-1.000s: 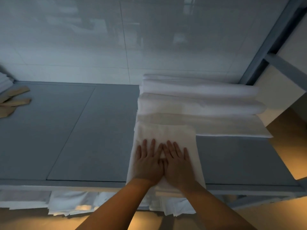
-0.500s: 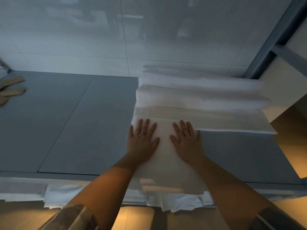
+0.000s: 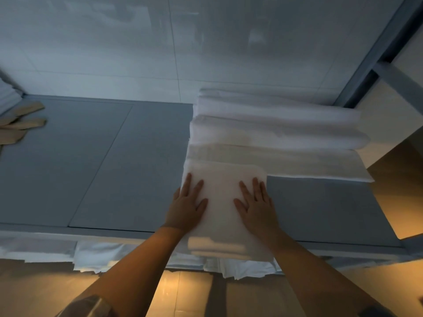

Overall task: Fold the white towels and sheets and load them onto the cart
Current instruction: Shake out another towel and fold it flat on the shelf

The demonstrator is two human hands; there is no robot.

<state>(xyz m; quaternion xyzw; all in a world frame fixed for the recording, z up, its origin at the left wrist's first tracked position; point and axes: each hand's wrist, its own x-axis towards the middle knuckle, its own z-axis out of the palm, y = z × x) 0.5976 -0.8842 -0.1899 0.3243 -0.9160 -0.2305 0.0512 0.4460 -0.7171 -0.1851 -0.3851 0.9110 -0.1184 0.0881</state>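
Since the earlier frames the two hands have slid apart from the middle of the folded white towel (image 3: 225,202) toward its side edges. The left hand (image 3: 186,208) now lies flat on the towel's left edge, fingers straight and slightly spread, the outermost reaching just past the cloth onto the grey counter (image 3: 103,168). The right hand (image 3: 257,205) lies flat near the towel's right edge, fingers straight and pointing toward the back wall. Both press palm-down; neither grasps anything.

The towel sits at the counter's front edge, right of centre, its near end hanging a little over that edge. Its far end overlaps a wider stack of folded white sheets (image 3: 274,133), which runs from the towel to the back edge of the counter and out to the right edge. Below the front edge, more white linen (image 3: 96,255) shows on a lower level. At the far left edge of the counter lie some flat tan pieces (image 3: 20,124), well apart from the towel. A pale tiled wall (image 3: 160,46) rises behind the counter.
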